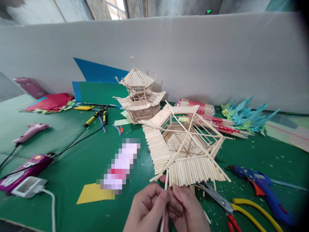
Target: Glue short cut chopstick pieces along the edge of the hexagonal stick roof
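My left hand [147,207] and my right hand [187,209] meet at the bottom middle, both pinched on one thin wooden stick [165,188] held upright. The stick's top reaches the near edge of a large hexagonal roof frame of sticks [183,145] lying on the green table [72,161]. Behind it stands a finished two-tier stick pagoda [138,96].
Yellow-handled cutters [231,207] and a blue glue gun [263,190] lie right of my hands. Packs of chopsticks [205,111] and teal paper shapes [246,114] sit at the back right. Pliers [96,117], coloured paper [50,103], a pink glue gun [30,132] and cables lie on the left.
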A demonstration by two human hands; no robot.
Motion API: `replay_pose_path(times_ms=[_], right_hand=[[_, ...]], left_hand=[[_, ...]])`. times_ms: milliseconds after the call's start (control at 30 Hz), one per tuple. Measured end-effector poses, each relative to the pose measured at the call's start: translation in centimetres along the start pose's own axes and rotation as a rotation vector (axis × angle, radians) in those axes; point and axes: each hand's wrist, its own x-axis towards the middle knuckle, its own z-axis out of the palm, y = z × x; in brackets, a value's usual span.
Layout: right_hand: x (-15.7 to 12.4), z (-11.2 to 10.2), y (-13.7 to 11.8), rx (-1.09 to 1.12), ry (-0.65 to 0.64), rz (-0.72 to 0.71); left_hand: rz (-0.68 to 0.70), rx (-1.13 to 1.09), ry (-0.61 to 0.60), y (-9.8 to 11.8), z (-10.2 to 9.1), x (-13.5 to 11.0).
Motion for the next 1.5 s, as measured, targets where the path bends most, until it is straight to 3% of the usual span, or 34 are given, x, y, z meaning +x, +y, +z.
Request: replay_pose_path(times_ms=[233, 567, 1167, 1500], right_hand=[[0.1, -0.3, 0.0, -0.012, 0.006, 0.004], [-0.2, 0.1, 0.3, -0.062, 0.120, -0.038], [0.0, -1.2, 0.4, -0.063, -0.027, -0.032], [-0.2, -0.5, 0.3, 0.012, 0.072, -0.006]], left_hand=[[-0.061, -0.010, 0.014, -0.4, -0.3, 0.5], [-0.063, -0.085, 0.050, -1.1, 0.1, 0.7], [-0.068, -0.134, 0.178, 0.1, 1.7, 0.4], [-0.012, -0.206, 0.166, -1.0, 1.7, 0.8]])
